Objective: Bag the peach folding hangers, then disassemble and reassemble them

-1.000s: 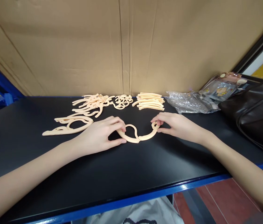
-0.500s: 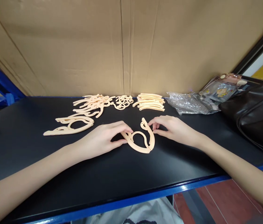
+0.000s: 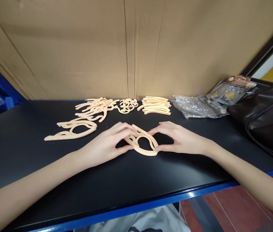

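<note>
A cream plastic folding hanger (image 3: 143, 143) lies on the black shelf top (image 3: 136, 180), its arm folded over the loop. My left hand (image 3: 108, 141) pinches its left end between thumb and fingers. My right hand (image 3: 175, 138) grips its right side, fingers on the folded arm and thumb at the lower edge. Both hands rest on the surface.
A finished folded hanger (image 3: 72, 130) lies to the left. Behind are a loose pile of hooked parts (image 3: 94, 109), small curled parts (image 3: 127, 105) and a stack of curved arms (image 3: 155, 105). A plastic bag (image 3: 197, 106), packets and a dark bag (image 3: 267, 119) sit right. Cardboard (image 3: 126, 48) backs the shelf.
The hanger's right arm, spread out a second ago, has swung up and over to the left with my right hand. It now lies folded flat against the loop.
</note>
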Tool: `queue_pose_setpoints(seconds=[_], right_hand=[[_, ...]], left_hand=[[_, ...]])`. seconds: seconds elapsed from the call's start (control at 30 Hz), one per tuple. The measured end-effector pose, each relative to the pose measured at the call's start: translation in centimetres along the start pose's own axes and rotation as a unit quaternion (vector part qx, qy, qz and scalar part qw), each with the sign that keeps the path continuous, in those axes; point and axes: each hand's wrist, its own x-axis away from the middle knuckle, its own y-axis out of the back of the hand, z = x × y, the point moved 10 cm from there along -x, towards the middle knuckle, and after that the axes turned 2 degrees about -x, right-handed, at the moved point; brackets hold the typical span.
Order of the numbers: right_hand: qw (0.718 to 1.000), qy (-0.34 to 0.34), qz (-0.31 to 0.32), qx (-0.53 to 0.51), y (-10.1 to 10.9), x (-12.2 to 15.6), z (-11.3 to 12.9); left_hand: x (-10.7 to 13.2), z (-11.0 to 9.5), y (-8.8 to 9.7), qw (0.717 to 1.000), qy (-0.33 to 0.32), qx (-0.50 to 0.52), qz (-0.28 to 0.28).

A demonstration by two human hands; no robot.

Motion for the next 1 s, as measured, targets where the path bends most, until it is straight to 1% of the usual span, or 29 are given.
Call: queue_pose_setpoints(seconds=[0.13,0.23,0.4,0.53,0.63,0.8,0.9,1.0], right_hand=[[1.0,0.001,0.003,0.013,-0.5,0.0,-0.1],[1.0,0.001,0.014,0.016,-1.0,0.0,-0.1],[0.999,0.003,0.027,0.024,-1.6,0.0,0.0],[0.999,0.013,0.02,0.021,-1.5,-0.1,0.3],[1.0,0.015,0.005,0.019,-1.1,-0.2,0.4],[1.0,-0.006,-0.009,0.026,-0.7,-0.3,0.0],[1.0,0.004,-0.014,0.016,-0.7,-0.3,0.1],[1.0,0.013,-0.019,0.007,-0.7,-0.2,0.1]], left_hand=[[0.0,0.5,0.2,0.998,0.015,-0.066,-0.005],[0.2,0.9,-0.3,0.996,0.024,-0.078,0.018],[0.2,0.8,-1.3,0.994,0.01,-0.096,0.06],[0.2,0.7,-1.5,0.991,0.005,-0.109,0.072],[0.3,0.8,-1.6,0.992,0.012,-0.102,0.074],[0.4,1.4,-2.0,0.992,0.044,-0.074,0.087],[0.4,1.6,-2.1,0.993,0.06,-0.046,0.086],[0.4,1.9,-2.0,0.992,0.089,-0.029,0.081]])
